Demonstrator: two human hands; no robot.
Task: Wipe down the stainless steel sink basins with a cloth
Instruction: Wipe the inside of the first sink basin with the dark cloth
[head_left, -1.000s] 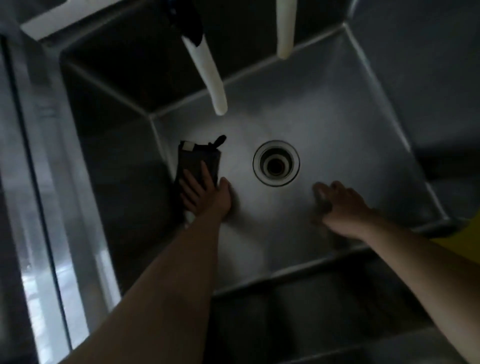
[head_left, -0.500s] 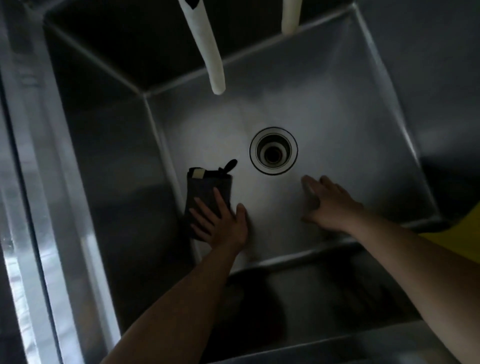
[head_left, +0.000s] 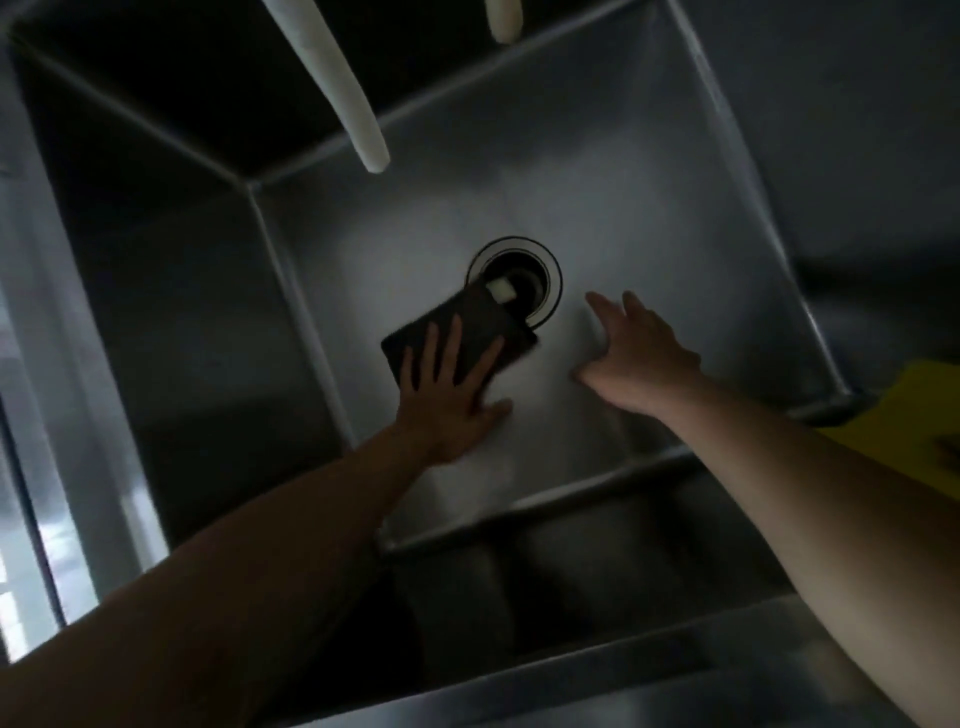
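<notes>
Dark folded cloth (head_left: 457, 332) pinned flat under your left hand (head_left: 447, 395), fingers spread for pressure; right hand (head_left: 639, 358) open, bracing on the steel basin floor (head_left: 649, 208).

1. No text, brand, number or sign can be read anywhere in the dim head view.
2. The folded dark cloth (head_left: 457, 332) on the floor of the stainless steel sink basin (head_left: 649, 208) carries a small pale sewn-on tag (head_left: 500, 289) at its corner over the round drain; the tag is blurred and shows no legible print.
3. The two pale hanging hoses (head_left: 358, 119) bear no visible marking.
</notes>
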